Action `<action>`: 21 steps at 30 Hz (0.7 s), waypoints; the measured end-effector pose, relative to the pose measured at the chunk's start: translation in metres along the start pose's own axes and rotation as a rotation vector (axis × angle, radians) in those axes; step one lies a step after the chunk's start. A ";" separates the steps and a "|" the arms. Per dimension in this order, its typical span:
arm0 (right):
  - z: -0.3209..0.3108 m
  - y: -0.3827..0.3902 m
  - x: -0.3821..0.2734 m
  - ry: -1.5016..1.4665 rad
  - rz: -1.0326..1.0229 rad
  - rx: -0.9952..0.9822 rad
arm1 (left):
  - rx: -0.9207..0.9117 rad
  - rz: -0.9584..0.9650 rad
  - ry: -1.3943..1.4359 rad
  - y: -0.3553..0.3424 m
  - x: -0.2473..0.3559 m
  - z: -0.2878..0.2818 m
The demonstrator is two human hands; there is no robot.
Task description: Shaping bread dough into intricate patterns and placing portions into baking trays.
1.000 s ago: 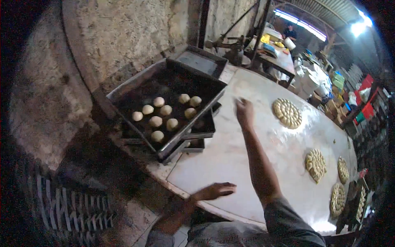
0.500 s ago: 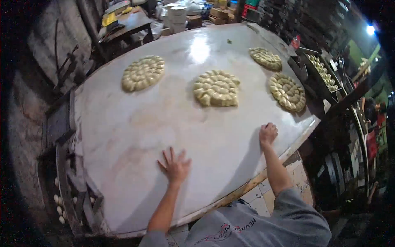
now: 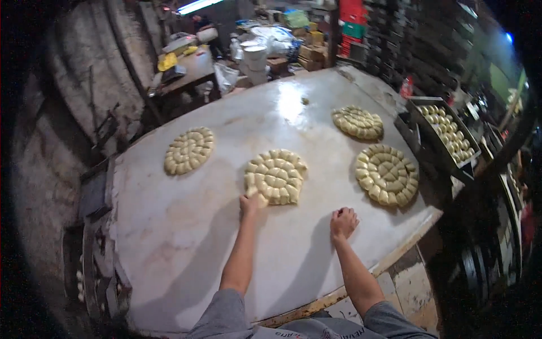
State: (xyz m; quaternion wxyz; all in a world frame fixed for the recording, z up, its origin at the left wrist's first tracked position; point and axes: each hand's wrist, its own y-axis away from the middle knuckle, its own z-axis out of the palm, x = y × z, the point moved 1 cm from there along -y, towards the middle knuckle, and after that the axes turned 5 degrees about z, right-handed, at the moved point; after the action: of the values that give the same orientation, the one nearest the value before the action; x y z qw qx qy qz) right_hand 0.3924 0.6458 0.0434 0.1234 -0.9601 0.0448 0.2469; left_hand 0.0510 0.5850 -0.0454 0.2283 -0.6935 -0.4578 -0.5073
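Note:
In the middle of the pale table lies a round slab of dough pieces (image 3: pixel 275 172), set in rings and pressed against each other. At its near left edge my left hand (image 3: pixel 250 204) is closed on a piece of dough (image 3: pixel 257 198). My right hand (image 3: pixel 344 224) hovers over or rests on the tabletop to the right, its fingers curled; whether anything is inside them is hidden. Nearest to that hand is another dough round (image 3: pixel 387 175). Farther back sits a third round (image 3: pixel 357 122), and a fourth round (image 3: pixel 189 150) lies at the left.
A dark metal tray (image 3: pixel 418 127) holding rows of dough balls (image 3: pixel 447 133) stands beyond the table's right edge. A small greenish lump (image 3: pixel 305 101) lies near the far end. White buckets (image 3: pixel 255 56), boxes and a side table (image 3: pixel 195 66) are behind the work table (image 3: pixel 186 243).
My left hand, spread over the bare tabletop before, has reached forward and closed on a dough piece of the middle round. My right hand has shifted left in the view. The view has tilted upward.

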 end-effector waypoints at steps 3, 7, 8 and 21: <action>0.003 0.014 0.008 -0.054 0.002 0.106 | -0.190 -0.021 0.557 0.077 -0.017 -0.010; 0.016 0.087 -0.032 -0.463 -0.019 -0.148 | -0.378 -0.147 0.497 0.188 0.011 -0.042; 0.013 0.117 -0.048 -0.655 -0.068 -0.232 | -0.280 -0.084 0.506 0.212 0.006 -0.055; -0.051 0.165 0.037 -1.233 0.016 -0.675 | 0.206 -0.209 1.123 0.276 -0.095 -0.153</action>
State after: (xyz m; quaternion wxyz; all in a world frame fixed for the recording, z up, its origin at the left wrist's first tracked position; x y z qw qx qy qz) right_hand 0.4242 0.4721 0.0335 -0.1803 -0.6305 -0.1055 0.7475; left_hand 0.2081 0.2958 -0.0334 0.4509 -0.2435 -0.3797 -0.7702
